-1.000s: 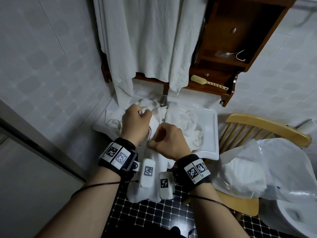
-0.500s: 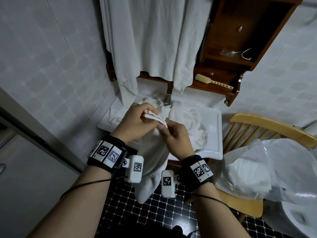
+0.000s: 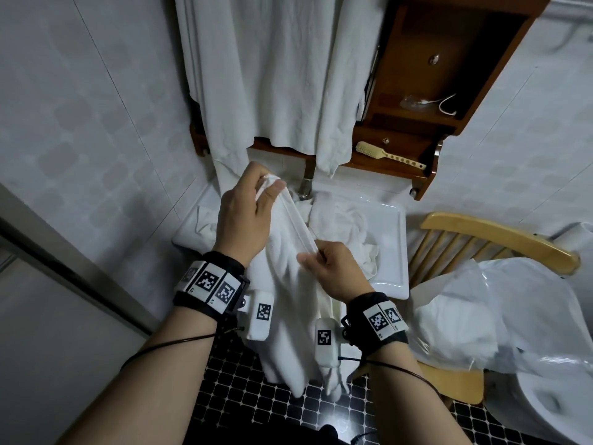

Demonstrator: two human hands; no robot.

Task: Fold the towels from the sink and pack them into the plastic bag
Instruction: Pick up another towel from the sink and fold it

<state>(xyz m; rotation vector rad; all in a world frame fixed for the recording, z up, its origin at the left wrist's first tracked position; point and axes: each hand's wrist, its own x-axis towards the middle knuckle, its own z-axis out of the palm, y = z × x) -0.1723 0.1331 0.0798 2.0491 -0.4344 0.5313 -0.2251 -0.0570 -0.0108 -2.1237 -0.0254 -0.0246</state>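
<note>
At frame centre the left hand pinches a corner of the white towel, while the right hand pinches its hem lower down. The towel looks soft, light and limp, so it is probably best held by its corners.

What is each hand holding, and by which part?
Both hold one towel by its hem: the left hand pinches one end of the edge, the right hand pinches it further along. The rest hangs down.

Hanging cloth and tap crowding back of sink, chair close on right, open floor below.
</note>
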